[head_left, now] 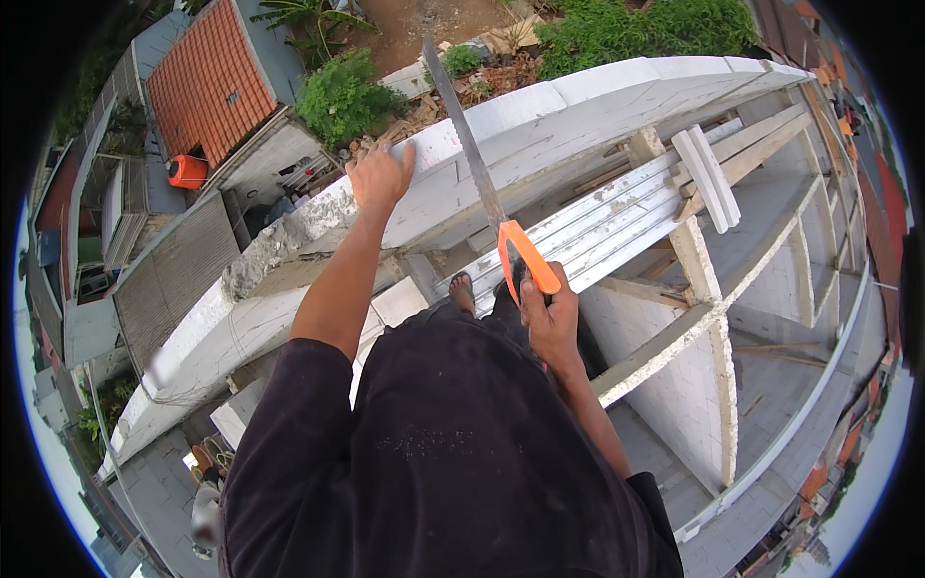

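Note:
My right hand (551,313) is wrapped round the orange handle (517,252) of a handsaw. The saw's long grey blade (466,130) points away from me and crosses over the top of a white block wall (617,85). Whether its teeth touch the block cannot be told. Left of the blade, my left hand (383,175) lies on the wall's top edge, its fingers stretched out and holding nothing. Close to that hand, the top turns into rough, crumbly grey mortar (279,239).
My bare foot (462,292) is beside white ribbed planks (597,226). Wooden boards (752,159) and a white grooved piece (708,181) lie on them. Concrete beams (665,352) frame deep open bays at right. Beyond the wall, far below, are a tiled roof (207,82) and bushes (347,96).

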Available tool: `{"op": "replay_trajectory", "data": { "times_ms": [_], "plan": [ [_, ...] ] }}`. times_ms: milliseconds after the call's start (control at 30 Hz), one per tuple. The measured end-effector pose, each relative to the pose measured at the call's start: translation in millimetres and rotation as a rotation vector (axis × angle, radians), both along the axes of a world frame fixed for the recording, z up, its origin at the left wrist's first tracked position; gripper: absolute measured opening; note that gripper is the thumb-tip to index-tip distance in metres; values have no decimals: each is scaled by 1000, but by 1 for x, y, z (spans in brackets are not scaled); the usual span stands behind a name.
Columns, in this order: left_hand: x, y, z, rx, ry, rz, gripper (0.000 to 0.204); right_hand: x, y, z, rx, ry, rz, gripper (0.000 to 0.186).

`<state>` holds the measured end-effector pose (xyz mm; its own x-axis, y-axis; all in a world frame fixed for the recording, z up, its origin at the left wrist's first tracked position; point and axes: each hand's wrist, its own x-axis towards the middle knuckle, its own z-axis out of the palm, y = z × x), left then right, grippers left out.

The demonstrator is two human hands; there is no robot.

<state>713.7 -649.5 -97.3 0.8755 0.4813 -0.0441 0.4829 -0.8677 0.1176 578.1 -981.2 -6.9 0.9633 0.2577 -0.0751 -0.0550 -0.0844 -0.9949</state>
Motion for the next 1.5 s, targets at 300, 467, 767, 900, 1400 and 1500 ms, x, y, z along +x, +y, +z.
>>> {"op": "replay_trajectory", "data": {
  "times_ms": [300,467,767,900,1400,1500],
  "plan": [
    [-7,7,-3,-17,-1,38,76,8,16,1,-156,31,135,31],
    [2,-3,10,-54,-35,-11,69,1,27,-1,9,94,105,17],
    [-16,4,10,-147,-106,52,69,8,17,-17,-58,96,189,21],
    [-16,2,6,-139,-142,51,68,6,17,-17,-72,100,187,21],
    [-8,5,-4,-60,-122,17,71,16,17,2,-70,64,213,45],
    [-4,3,-1,-53,-109,1,72,17,11,1,-151,77,213,46]
  ]
}}
